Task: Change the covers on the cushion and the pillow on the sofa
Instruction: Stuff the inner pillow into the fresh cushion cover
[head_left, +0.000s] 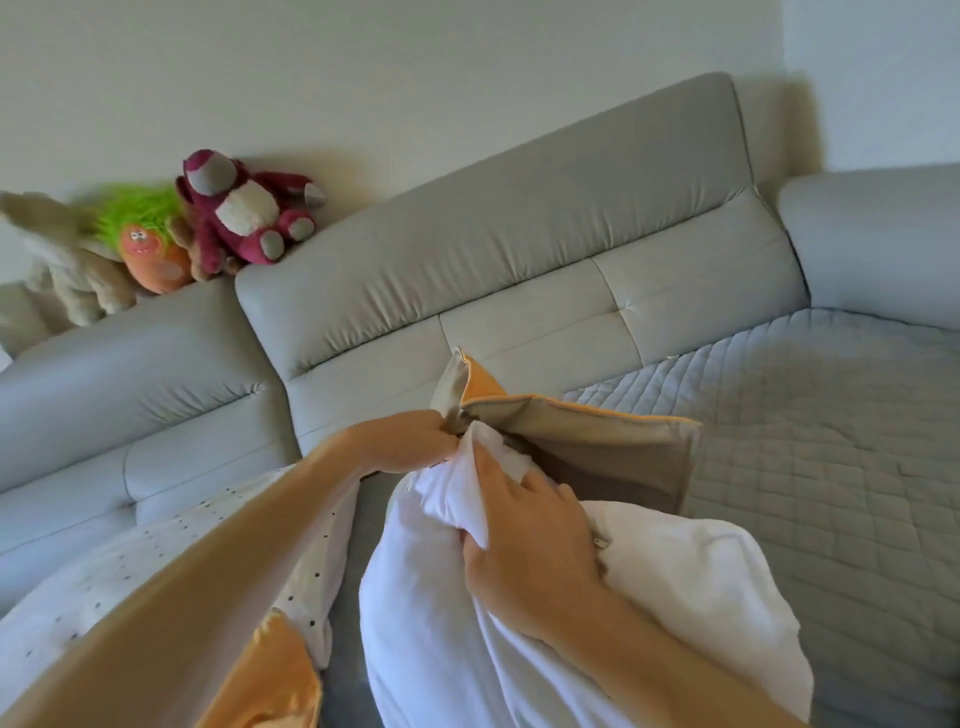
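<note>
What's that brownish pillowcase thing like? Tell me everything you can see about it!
The beige cover is smooth-looking cloth with orange along its edges and inside its raised corner. It looks flat and mostly empty. The left hand pinches its open edge, where a corner of the white pillow, gripped by the right hand, meets the opening. Its far end lies over the grey quilted mat.

A pale grey sofa (519, 249) runs along the wall and turns a corner at the right. A grey quilted mat (831, 441) covers its seat. On the low backrest at the left sit a pink bear (244, 213), a green-haired orange toy (150, 249) and a beige plush (62, 265). A white dotted pillow (156, 551) lies on the left seat, and a white cushion (675, 597) rests beside it.
</note>
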